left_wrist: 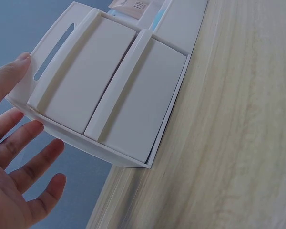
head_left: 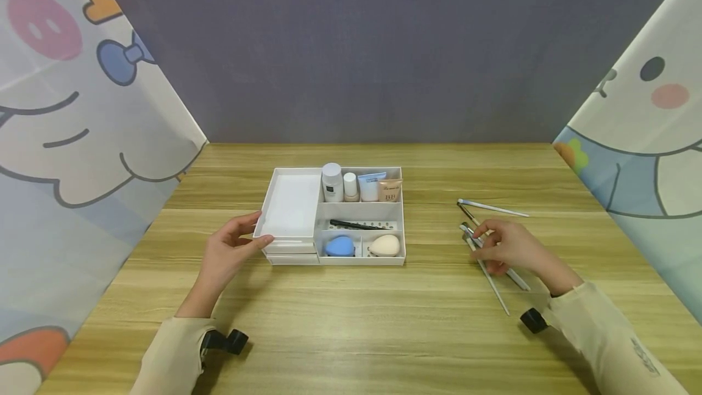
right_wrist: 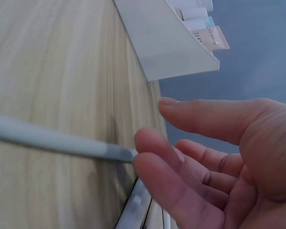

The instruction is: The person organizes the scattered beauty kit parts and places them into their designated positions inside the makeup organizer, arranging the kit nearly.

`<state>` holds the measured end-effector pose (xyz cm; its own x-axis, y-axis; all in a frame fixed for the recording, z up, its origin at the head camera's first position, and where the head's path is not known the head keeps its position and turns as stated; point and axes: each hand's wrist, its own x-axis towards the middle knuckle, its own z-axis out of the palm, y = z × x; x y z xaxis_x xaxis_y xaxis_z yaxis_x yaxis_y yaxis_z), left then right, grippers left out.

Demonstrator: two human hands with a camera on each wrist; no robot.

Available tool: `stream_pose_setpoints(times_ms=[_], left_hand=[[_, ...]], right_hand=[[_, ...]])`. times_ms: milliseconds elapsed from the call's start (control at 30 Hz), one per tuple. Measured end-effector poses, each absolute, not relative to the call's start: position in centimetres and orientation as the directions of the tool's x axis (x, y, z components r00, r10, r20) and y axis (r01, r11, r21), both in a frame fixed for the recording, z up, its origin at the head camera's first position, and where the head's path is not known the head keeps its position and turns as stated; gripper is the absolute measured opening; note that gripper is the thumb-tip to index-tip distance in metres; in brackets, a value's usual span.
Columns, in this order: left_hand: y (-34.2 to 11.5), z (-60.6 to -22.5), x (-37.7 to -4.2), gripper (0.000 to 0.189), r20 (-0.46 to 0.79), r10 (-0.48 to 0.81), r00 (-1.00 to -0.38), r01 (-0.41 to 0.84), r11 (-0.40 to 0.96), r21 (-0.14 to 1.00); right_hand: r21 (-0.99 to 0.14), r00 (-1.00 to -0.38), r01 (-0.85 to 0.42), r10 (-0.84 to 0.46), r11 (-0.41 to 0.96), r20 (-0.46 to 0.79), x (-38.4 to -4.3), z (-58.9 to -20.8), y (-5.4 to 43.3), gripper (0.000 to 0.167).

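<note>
Touching front-left corner of organizer (head_left: 290, 203), toward back edge of desk (head_left: 351, 328), with loosely spread left hand (head_left: 230, 250). Poised at brushes (head_left: 495, 289) nearer right edge, with right hand (head_left: 507, 245) wide at thumb.

White organizer box (head_left: 290, 203) sat flat, two stacked drawers (left_wrist: 88, 74) pushed in, thin sticks (head_left: 493, 208), mostly white, lay loosely spread to its right, well apart.

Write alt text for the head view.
A person's left hand touches the near-left corner of a white organizer, while the right hand is over slim sticks on a wooden table. Inside the organizer are bottles, tubes, a blue sponge and a cream sponge.
</note>
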<state>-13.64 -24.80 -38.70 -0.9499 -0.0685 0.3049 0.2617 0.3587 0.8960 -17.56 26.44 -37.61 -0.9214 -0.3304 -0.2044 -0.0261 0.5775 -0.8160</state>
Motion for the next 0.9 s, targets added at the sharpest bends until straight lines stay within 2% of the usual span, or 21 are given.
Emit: stream_pose_setpoints(times_ms=[233,400,900], left_hand=[[-24.8,-38.7,-13.7,0.045,0.31,-0.069,-0.948,0.265,0.365,0.892],[-24.9,-38.8,-13.8,0.046,0.311,-0.068,-0.948,0.266,0.368,0.891],[-24.9,-38.9,-13.9,0.045,0.318,-0.061,-0.946,0.276,0.36,0.891]], right_hand=[[-0.77,-0.907,0.034,-0.303,0.638,-0.292,-16.9,-38.2,27.0,0.041],[-0.733,-0.906,0.033,-0.289,0.679,-0.309,-16.7,-38.6,27.1,0.04],[-0.716,-0.891,0.046,-0.295,0.696,-0.344,-16.3,-38.9,26.2,0.022]])
